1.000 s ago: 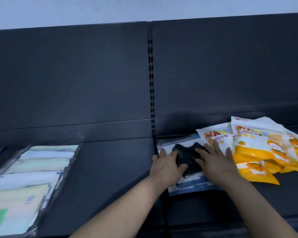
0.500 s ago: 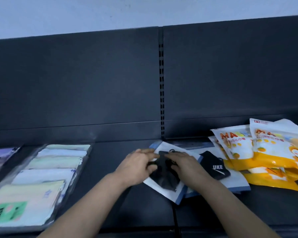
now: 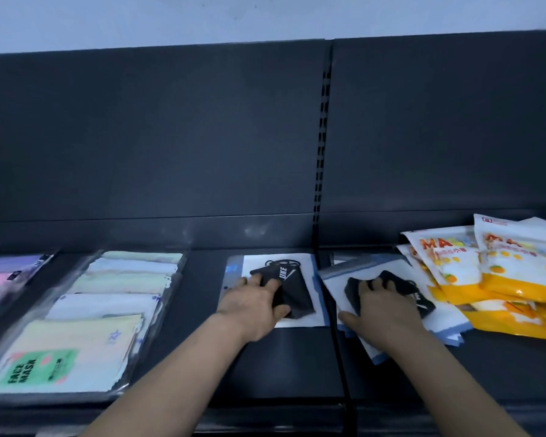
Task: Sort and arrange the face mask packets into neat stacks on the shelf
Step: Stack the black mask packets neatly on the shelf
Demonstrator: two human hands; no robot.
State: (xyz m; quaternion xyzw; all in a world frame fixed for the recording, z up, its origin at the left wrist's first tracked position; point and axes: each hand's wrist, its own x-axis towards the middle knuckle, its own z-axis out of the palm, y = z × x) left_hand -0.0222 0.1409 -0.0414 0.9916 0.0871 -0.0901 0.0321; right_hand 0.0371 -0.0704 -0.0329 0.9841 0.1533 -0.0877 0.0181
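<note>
Dark shelf [image 3: 265, 367]: pastel mask packs [image 3: 114, 298] lie ranked at left. Mid-shelf the left hand [image 3: 256, 307], fingers spread, presses a black-mask packet [image 3: 293, 298] flat. The right hand [image 3: 379, 313] rests bent fingers on the second packet [image 3: 401, 285], and I cannot tell whether it grips. At right the orange packets [image 3: 498, 279] lie heaped; roughly half is unsorted, I judge.
</note>
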